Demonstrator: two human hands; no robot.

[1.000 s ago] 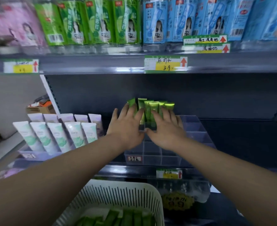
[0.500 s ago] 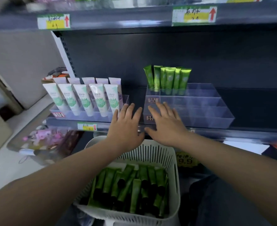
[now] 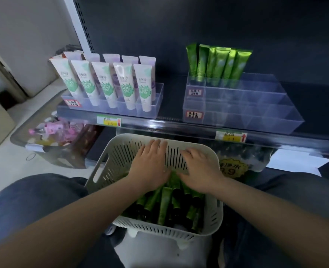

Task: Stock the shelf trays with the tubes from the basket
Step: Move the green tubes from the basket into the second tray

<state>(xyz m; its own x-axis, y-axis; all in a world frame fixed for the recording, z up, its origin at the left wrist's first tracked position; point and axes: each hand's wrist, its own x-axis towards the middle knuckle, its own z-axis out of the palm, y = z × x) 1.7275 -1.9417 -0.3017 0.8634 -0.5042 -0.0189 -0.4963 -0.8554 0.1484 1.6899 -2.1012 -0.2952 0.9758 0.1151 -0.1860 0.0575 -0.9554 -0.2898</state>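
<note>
Head view: left hand (image 3: 150, 163) and right hand (image 3: 200, 169) are palm down over the basket (image 3: 109, 157), fingers loose and spread, holding nothing. The loose green tubes (image 3: 165, 204) lie just under the palms; contact probably, but blur hides it. The clear tray (image 3: 243, 105) with its standing tubes (image 3: 217, 62) sits well beyond the fingertips. Half a second ago both hands were up at the tray front; now they are down in the basket.

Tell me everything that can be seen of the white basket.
The basket is off-white, seemingly plastic, with rounded corners, slotted walls and a handle cutout in its left wall. It stands upright below the shelf edge, between the person's legs. Green tubes lie inside. The left hand and right hand reach in above them.
</note>
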